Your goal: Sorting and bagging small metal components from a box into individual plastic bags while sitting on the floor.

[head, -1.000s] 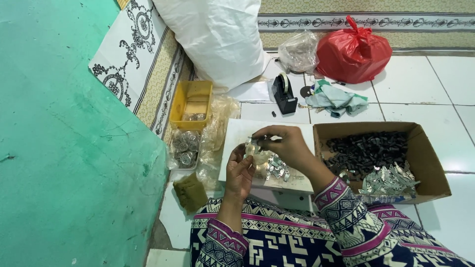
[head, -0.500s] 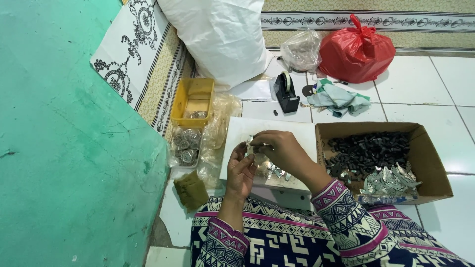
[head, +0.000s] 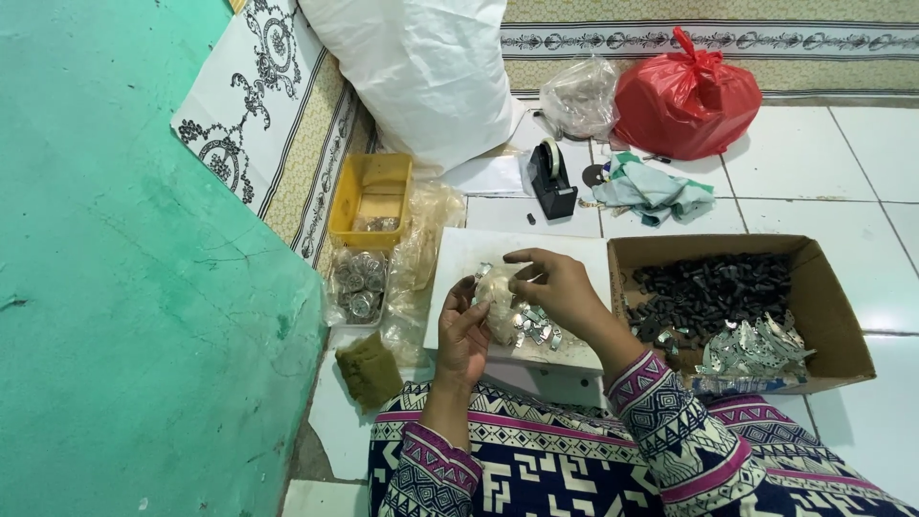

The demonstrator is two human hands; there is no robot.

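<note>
Clear plastic bag: a small crinkled one, sitting between both hands over the white board, just above a scatter of small silver pieces.
Left hand: cupping the bag from below and the side, fingers curled around it and gripping.
Right hand: reaching across from the right, fingertips pinching at the bag's top edge; whether it is also holding a small piece I cannot tell.
Sleeves: both arms are wearing dark patterned fabric with pink and white bands.
Cardboard box: lying open just right of the board, holding a heap of small black parts and a pile of silver pieces.
Yellow tray: standing left of the board, near the green wall.
Tape dispenser: black, sitting beyond the board.
Red bag: knotted, resting against the far wall beside a large white sack.
</note>
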